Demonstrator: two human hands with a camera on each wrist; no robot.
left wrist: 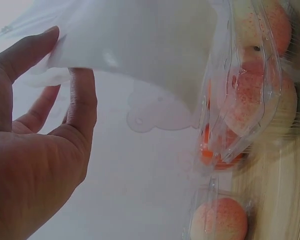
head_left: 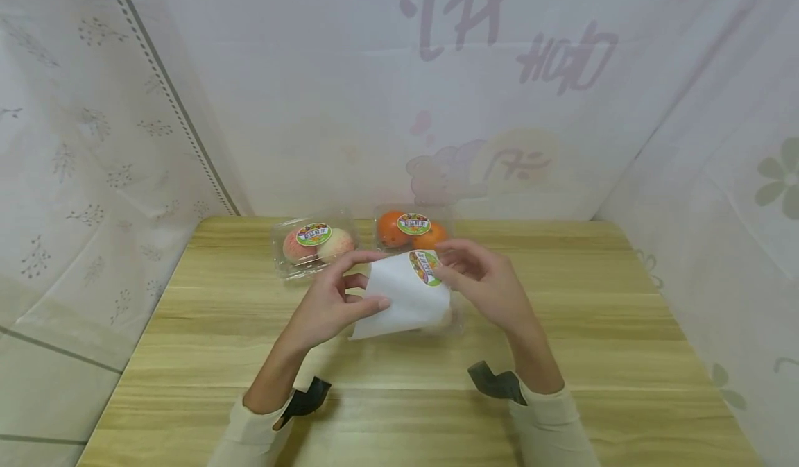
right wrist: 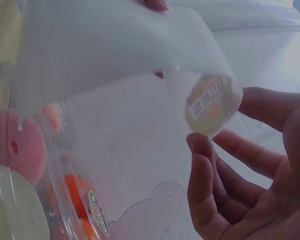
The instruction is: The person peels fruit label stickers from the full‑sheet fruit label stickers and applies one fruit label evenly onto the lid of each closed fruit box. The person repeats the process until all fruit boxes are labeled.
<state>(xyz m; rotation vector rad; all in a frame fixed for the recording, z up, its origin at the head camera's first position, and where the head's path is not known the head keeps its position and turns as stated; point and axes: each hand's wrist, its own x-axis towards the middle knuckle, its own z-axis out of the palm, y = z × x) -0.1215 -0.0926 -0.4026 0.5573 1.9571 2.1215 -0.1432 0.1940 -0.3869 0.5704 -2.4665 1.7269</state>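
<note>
A white backing sheet (head_left: pixel 406 300) bears a round fruit sticker (head_left: pixel 426 267) at its upper right corner. My left hand (head_left: pixel 331 307) holds the sheet's left side between thumb and fingers, the thumb in front. The right hand (head_left: pixel 483 283) has its thumb and forefinger at the sticker's edge. In the right wrist view, the sticker (right wrist: pixel 208 104) shows through the curled sheet between that thumb and fingers. Below the sheet stands a clear plastic box (head_left: pixel 458 325), mostly hidden, with peaches (left wrist: pixel 250 95) inside.
At the back left is a clear box of peaches (head_left: pixel 335 246) with a sticker on its lid. Right of it, a similar box holds orange fruits (head_left: pixel 392 230), also labelled. The wooden table (head_left: pixel 593 300) meets a patterned cloth (head_left: pixel 349 106) behind.
</note>
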